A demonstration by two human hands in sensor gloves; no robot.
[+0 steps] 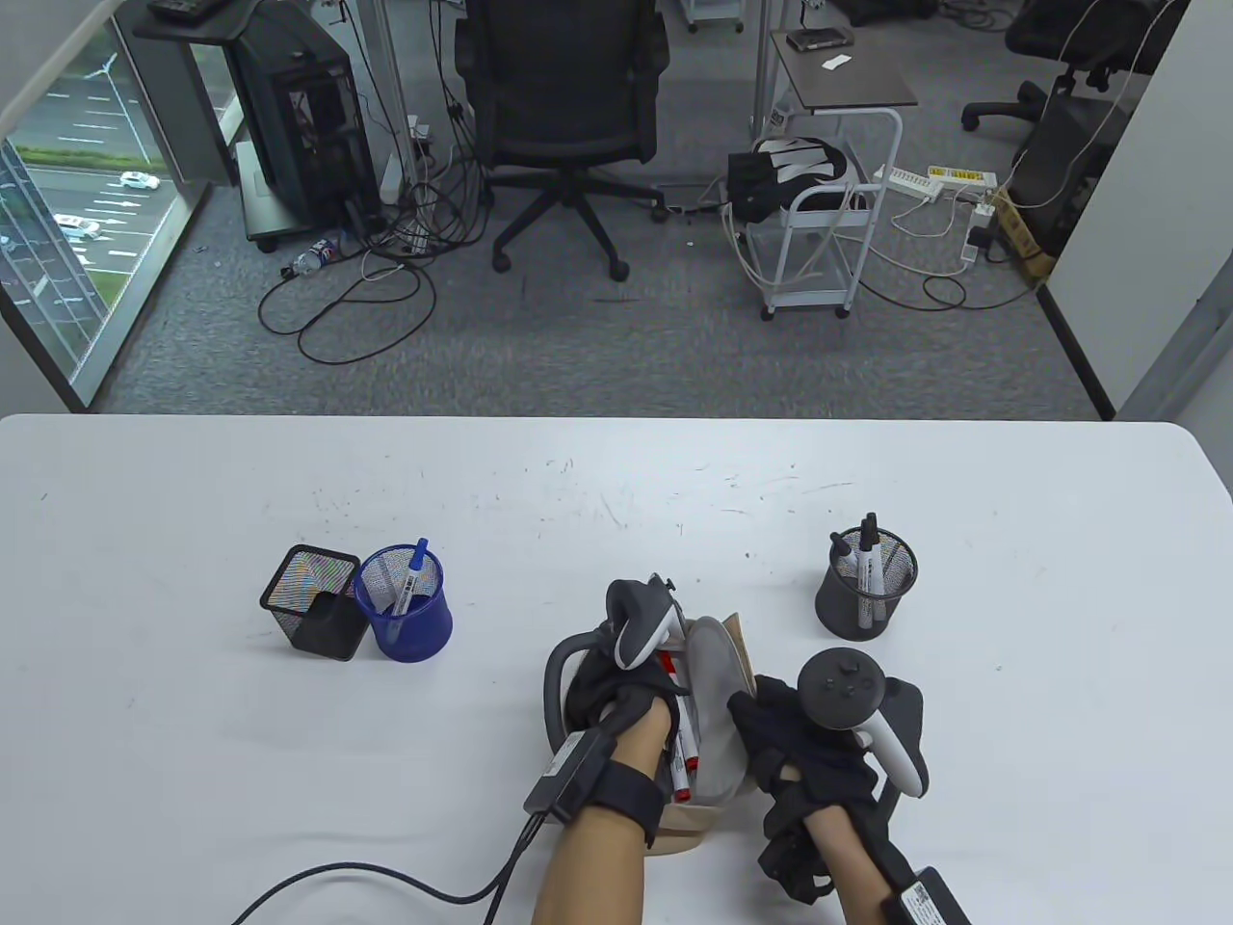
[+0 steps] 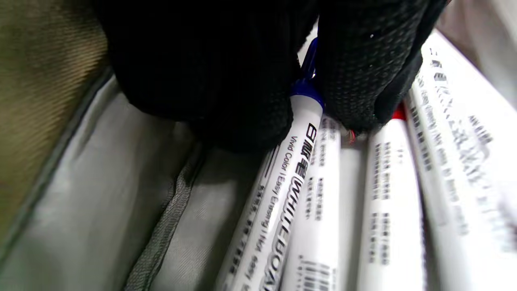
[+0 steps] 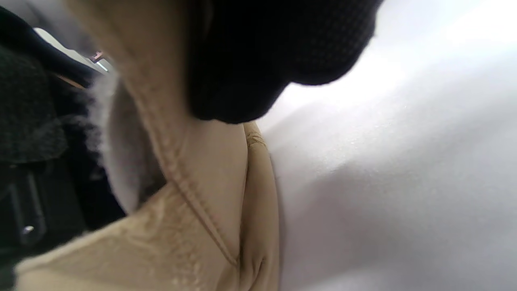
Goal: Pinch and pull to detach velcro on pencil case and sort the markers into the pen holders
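Pencil case (image 1: 718,713) lay open near front edge of white surface (image 1: 193,790), velcro flap already off, gray lining exposed. Left hand (image 1: 616,694) was down inside case; per left wrist view, gloved fingertips (image 2: 347,81) pinched the cap end of a blue-capped marker (image 2: 282,194), w/ red-capped markers (image 2: 387,194) lying packed just beside it. Right hand (image 1: 800,742) gripped the tan right wall of case, fingers curled over the rim (image 3: 210,161), holding mouth open and case steady.

Holders: blue mesh cup (image 1: 405,607) w/ one blue marker inside, black square mesh holder (image 1: 313,602) touching it on its left, both well left of case. Gray round mesh cup (image 1: 867,583) w/ black-capped markers, up and right of case.

Step in hand, as judged: lifting the blue marker out for the blue cup. To do it well:
- Pinch firm near cap, lift along barrel's length so neighbours don't drag out w/ it.
- Keep right hand pressing case wall down so case doesn't ride up.
- Clear rim fully before swinging left.
- Drop upright into blue cup, not the adjoining black one; cups look light and tippable, so lower gently.
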